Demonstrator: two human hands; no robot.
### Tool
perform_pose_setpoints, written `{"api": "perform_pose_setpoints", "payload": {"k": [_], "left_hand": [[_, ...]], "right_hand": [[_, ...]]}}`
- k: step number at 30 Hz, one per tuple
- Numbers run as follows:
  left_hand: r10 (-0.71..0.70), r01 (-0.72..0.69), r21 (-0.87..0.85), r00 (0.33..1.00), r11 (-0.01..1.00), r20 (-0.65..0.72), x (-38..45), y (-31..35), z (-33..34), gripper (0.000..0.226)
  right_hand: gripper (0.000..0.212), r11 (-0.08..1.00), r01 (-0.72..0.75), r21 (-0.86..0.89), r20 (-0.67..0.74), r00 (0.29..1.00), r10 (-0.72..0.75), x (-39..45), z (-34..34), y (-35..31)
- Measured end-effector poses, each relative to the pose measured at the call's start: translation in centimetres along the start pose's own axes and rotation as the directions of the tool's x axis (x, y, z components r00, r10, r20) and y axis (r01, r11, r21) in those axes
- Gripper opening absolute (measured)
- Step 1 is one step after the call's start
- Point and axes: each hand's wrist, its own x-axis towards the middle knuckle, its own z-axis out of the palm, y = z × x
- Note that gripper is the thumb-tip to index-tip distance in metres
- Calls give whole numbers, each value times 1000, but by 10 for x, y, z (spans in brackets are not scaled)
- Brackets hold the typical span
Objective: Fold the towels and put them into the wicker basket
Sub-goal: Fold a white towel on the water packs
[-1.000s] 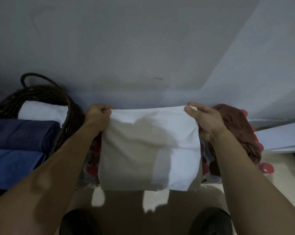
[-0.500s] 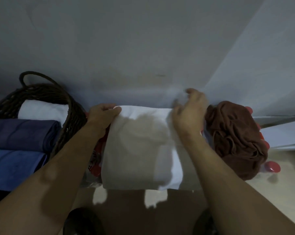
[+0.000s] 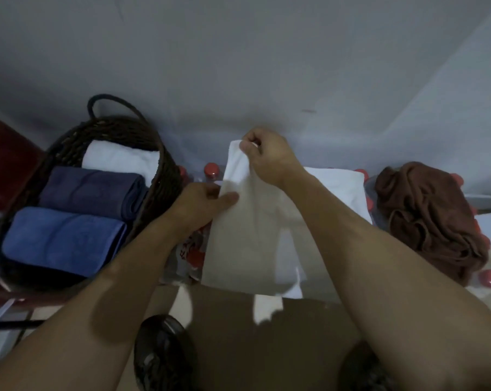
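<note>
A white towel (image 3: 252, 238) hangs folded in front of me. My right hand (image 3: 266, 156) pinches its top corner, crossed over to the left. My left hand (image 3: 202, 204) grips the towel's left edge lower down. The dark wicker basket (image 3: 77, 145) stands at the left and holds a folded white towel (image 3: 120, 159), a dark navy towel (image 3: 91, 190) and a blue towel (image 3: 60, 241). A crumpled brown towel (image 3: 430, 215) lies in a heap at the right.
Bottles with red caps (image 3: 211, 169) in a plastic pack sit under the towels against the grey wall. A red object (image 3: 4, 165) stands left of the basket. My dark shoes (image 3: 162, 356) are on the floor below.
My right hand has carried the towel's right corner across to the left, folding it narrower. My left hand slid down the left edge. The view has shifted so more of the basket shows.
</note>
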Motion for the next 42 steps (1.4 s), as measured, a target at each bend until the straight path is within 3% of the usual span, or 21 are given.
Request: {"api": "perform_pose_setpoints", "payload": {"k": [5, 7, 9, 13, 16, 19, 22, 26, 28, 30, 32, 34, 36, 38, 39, 42], "left_hand": [[-135, 105, 162, 973, 981, 185, -31, -11, -6, 29], [-174, 143, 142, 955, 980, 241, -43, -14, -7, 36], [-159, 141, 89, 953, 986, 258, -52, -16, -10, 36], [-233, 194, 144, 908, 970, 349, -74, -34, -12, 23], [-259, 220, 160, 917, 962, 302, -97, -57, -3, 15], [-268, 292, -53, 925, 955, 268, -113, -75, 8, 19], [-270, 291, -95, 945, 952, 183, -120, -87, 16, 17], [-272, 272, 9, 958, 962, 90, -122, -88, 15, 27], [-319, 300, 140, 938, 944, 139, -117, -81, 9, 30], [-447, 354, 371, 871, 859, 204, -110, -65, 2, 26], [-502, 354, 547, 853, 758, 143, -100, -39, -3, 32], [-327, 220, 618, 943, 755, 65, -83, -11, -2, 31], [-9, 10, 549, 1000, 836, -3, -63, 18, 11, 25], [311, -270, 476, 950, 837, -8, -47, 41, 37, 12], [407, -366, 457, 914, 811, 10, -37, 49, 53, 13], [474, -453, 489, 876, 746, 88, -9, 65, 105, 24]], "right_hand": [[16, 992, -59, -116, 32, 998, 63, 15, 20, 9], [18, 983, -61, -175, 46, 997, 70, 16, 32, 11], [23, 965, -37, -261, 33, 998, 47, 13, 42, 16], [28, 935, 26, -354, -26, 999, -38, 8, 50, 25], [29, 937, 52, -346, -37, 997, -69, 9, 50, 27], [29, 937, 99, -335, -37, 992, -118, 7, 52, 30], [28, 924, 179, -339, -22, 980, -198, 7, 54, 32], [28, 908, 171, -382, -30, 980, -197, 8, 56, 32], [30, 898, 164, -409, 1, 984, -179, 10, 53, 30], [34, 897, 193, -398, 35, 980, -195, 9, 44, 23], [35, 903, 218, -372, 14, 973, -229, 1, 26, 17], [29, 921, 211, -328, -67, 967, -245, -16, 1, 17], [25, 953, 151, -261, -203, 957, -207, -44, -24, 23], [25, 992, 8, -124, -421, 905, -59, -84, -40, 35], [25, 996, -74, -53, -531, 847, 35, -107, -45, 42], [24, 961, -271, 53, -653, 719, 239, -171, -46, 57]]}}
